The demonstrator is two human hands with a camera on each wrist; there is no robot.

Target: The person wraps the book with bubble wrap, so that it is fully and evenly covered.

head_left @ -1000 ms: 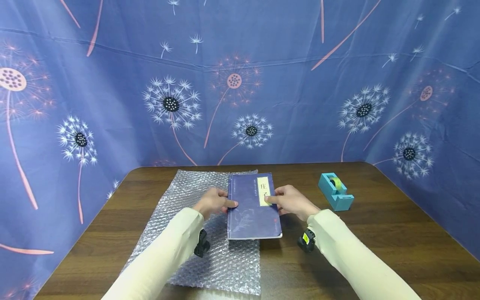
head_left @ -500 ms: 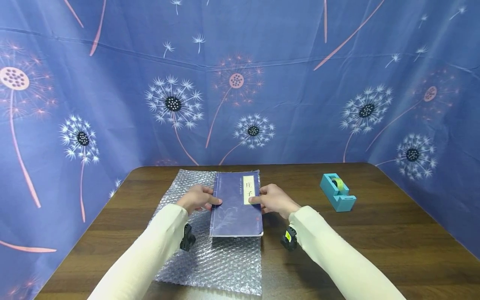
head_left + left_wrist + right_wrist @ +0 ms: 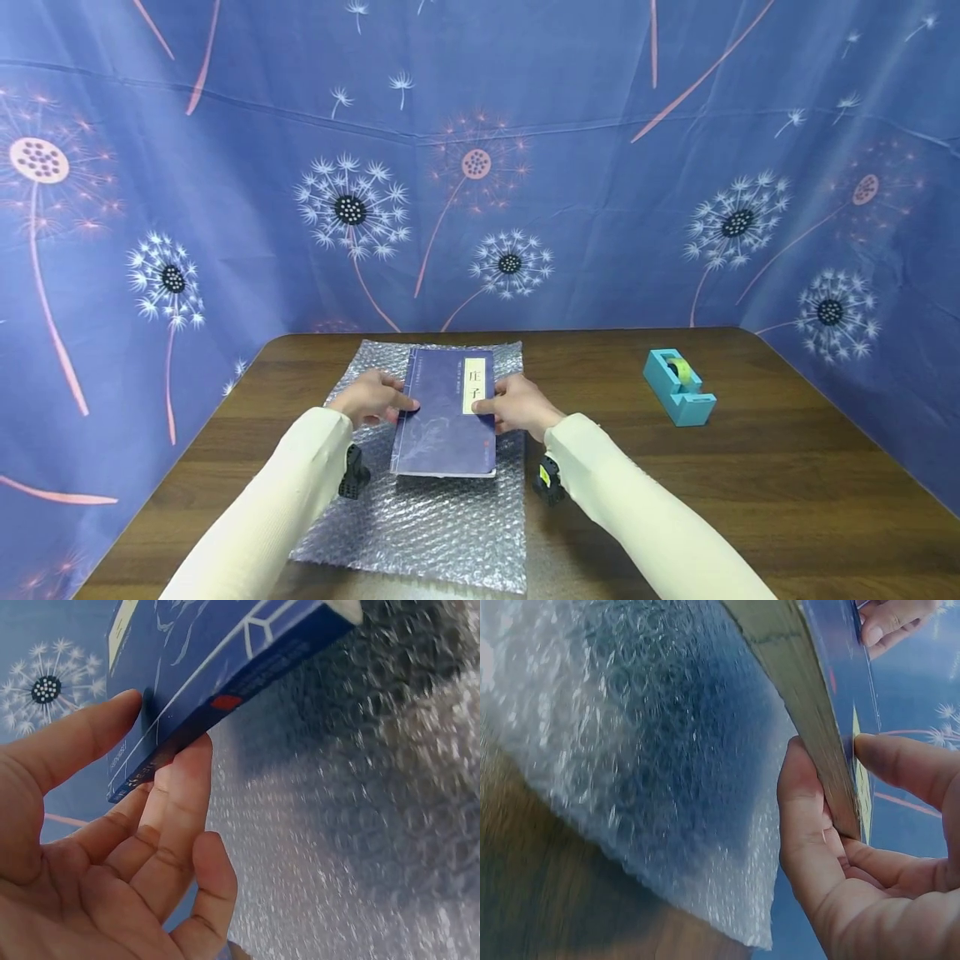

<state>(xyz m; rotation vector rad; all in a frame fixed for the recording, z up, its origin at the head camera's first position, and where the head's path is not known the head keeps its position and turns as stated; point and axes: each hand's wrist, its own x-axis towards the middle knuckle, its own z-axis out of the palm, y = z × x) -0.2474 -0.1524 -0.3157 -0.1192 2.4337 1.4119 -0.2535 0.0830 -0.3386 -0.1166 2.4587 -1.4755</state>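
Observation:
A blue book (image 3: pixel 444 433) with a cream title label is held over a sheet of bubble wrap (image 3: pixel 450 533). My left hand (image 3: pixel 372 397) grips its left edge, and my right hand (image 3: pixel 522 406) its right edge. In the left wrist view, the thumb of the left hand (image 3: pixel 112 832) lies on the cover of the book (image 3: pixel 202 667), with fingers beneath the spine. The right wrist view shows the right hand (image 3: pixel 870 840) pinching the page edge of the book (image 3: pixel 802 682), above the bubble wrap (image 3: pixel 667 750).
A teal tape dispenser (image 3: pixel 678 390) with yellow-green tape stands at the right on the brown wooden table (image 3: pixel 637 483). Behind the table hangs a blue cloth (image 3: pixel 600 192) with a dandelion pattern.
Both hands have carried the book leftward, from the right edge of the bubble wrap to over its middle. The grip on both sides looks the same.

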